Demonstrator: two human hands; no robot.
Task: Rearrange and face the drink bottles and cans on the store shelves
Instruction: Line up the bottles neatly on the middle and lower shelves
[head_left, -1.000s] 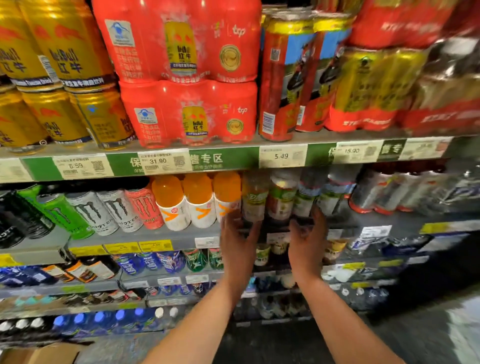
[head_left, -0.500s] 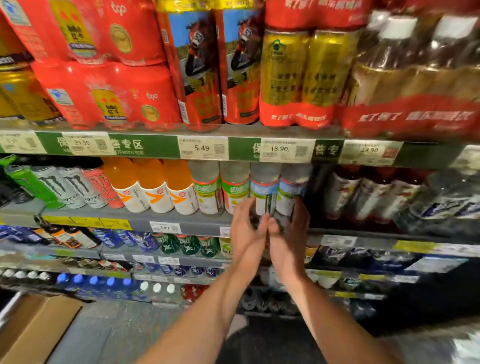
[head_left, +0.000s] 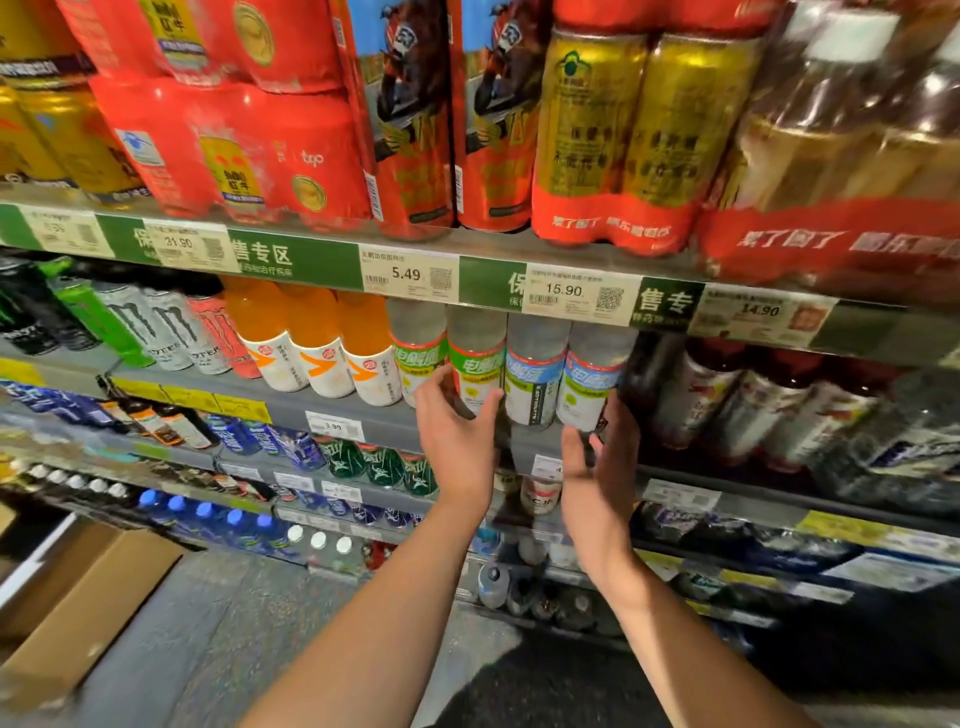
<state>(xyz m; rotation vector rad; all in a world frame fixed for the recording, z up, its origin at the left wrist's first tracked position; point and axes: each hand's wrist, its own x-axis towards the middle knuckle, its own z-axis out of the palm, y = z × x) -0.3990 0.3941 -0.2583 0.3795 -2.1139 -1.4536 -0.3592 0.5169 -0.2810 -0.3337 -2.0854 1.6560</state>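
Note:
Two clear bottles with green labels (head_left: 475, 364) and two with blue labels (head_left: 592, 379) stand in a row on the second shelf (head_left: 384, 423). My left hand (head_left: 457, 447) reaches up to the right-hand green-labelled bottle, fingers on its left and thumb on its right, curled round its base. At the lower right side of the outer blue-labelled bottle is my right hand (head_left: 597, 473), fingers straight and pointing up, gripping nothing. Orange bottles (head_left: 317, 343) stand just left of the row.
Monster cans (head_left: 171, 332) fill the shelf's left end and dark red-capped bottles (head_left: 737, 400) its right. Red multipacks (head_left: 249, 145) and gold cans (head_left: 639, 130) sit on the shelf above. Lower shelves hold more bottles. A cardboard box (head_left: 88, 608) lies on the floor at left.
My hands were close together in front of the blue-labelled bottles. They have spread apart: the left went to a green-labelled bottle, the right to the outer blue-labelled one. The view shifted slightly closer.

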